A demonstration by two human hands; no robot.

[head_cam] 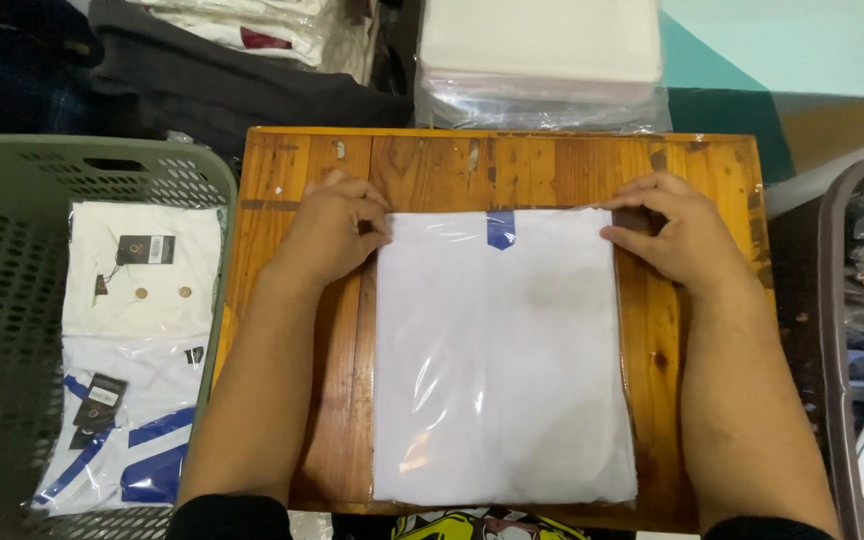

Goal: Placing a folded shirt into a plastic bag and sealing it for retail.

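A folded white garment in a clear plastic bag (502, 370) lies flat on a small wooden table (432, 165), with a blue tab showing at its top edge. My left hand (330, 228) pinches the bag's top left corner. My right hand (674, 232) pinches the top right corner. Both hands rest on the table, fingers curled onto the plastic.
A green plastic basket (2, 330) at the left holds bagged white and blue garments (132, 350). A dark basket (842, 330) at the right holds more bags. Behind the table are a stack of clear bags (542, 70) and dark cloth (222, 90).
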